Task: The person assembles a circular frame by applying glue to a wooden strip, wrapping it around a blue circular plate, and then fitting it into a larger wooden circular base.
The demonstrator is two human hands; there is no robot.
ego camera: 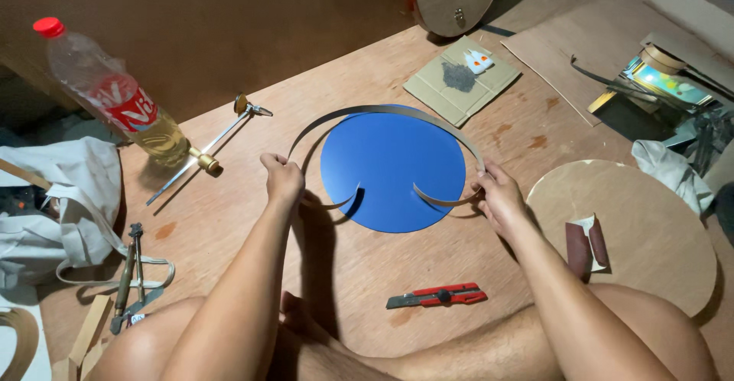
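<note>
A blue disc (394, 168) lies flat on the plywood floor (359, 274) in front of me. A thin grey strip (382, 110) is bent into a ring around the disc, with its two loose ends curling inward over the disc's near edge. My left hand (281, 177) grips the strip at the ring's left side. My right hand (498, 195) pinches it at the right side. Both forearms reach forward from my bare knees.
A red and black utility knife (437, 297) lies near my knees. A plastic bottle with yellowish liquid (115, 94) and a brass-tipped tool (205, 151) sit left. A round wooden disc (634, 236) with folded sandpaper (586, 245) lies right. Cardboard with glue tubes (462, 79) is beyond.
</note>
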